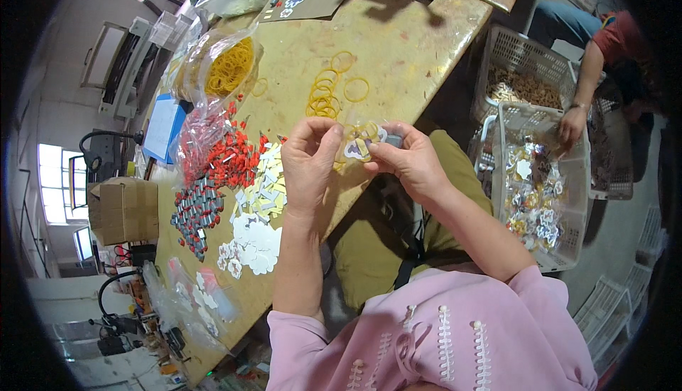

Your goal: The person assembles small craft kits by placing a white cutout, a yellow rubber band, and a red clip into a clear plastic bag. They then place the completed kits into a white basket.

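Small packets (361, 142) of clear film with a pale cut-out shape and yellow loops inside sit between our two hands, raised just above the near edge of the worn yellow table (412, 50). Our left hand (309, 164) is curled with thumb and fingertips pinched on the left end of the bundle, and our right hand (410, 160) is likewise closed on its right end, fingers bent around it, so both grip the same thing. Just beyond the hands we see loose yellow rubber bands (328, 93) scattered on the table, and further left a clear bag of more yellow bands (229, 68). To the left of our left hand lie a heap of red pieces (231, 158), a heap of grey pieces (195, 213), yellow and white cards (266, 188) and white cut-out shapes (252, 245) nearest the table edge. To our right stands a white plastic basket (579, 199) holding finished packets, and another person's hand (570, 125) rests on its far rim, near a second basket (518, 50) of brownish pieces
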Motion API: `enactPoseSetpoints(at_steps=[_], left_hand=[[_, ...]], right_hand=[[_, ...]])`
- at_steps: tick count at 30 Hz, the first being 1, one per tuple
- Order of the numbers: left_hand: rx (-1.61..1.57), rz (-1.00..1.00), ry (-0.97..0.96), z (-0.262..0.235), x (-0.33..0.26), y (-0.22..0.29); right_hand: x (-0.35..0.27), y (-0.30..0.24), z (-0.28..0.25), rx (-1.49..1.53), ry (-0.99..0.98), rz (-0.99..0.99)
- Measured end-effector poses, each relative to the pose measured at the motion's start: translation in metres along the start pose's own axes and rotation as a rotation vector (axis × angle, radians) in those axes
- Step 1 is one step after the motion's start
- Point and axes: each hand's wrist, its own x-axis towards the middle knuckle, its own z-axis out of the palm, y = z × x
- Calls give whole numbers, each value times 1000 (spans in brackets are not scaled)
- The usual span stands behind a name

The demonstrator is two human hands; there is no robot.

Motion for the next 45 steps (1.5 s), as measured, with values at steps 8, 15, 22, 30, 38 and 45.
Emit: enactPoseSetpoints(at_steps=[8,15,22,30,38,45], left_hand=[[-204,-142,-19,-11,6,2],[-176,-85,17,-13,15,0],[178,151,213,-37,33,-18],[9,30,-39,11,-26,-10],[25,159,-24,14,-37,8],[85,129,-42,16,-46,-9]], right_hand=[[2,2,-1,11,76,0],[3,0,-2,33,68,27],[0,-4,-1,87,40,13],[-10,-15,4,117,3,8],[-32,-33,1,-202,-169,-276],[-41,-41,-6,-316,-129,-354]])
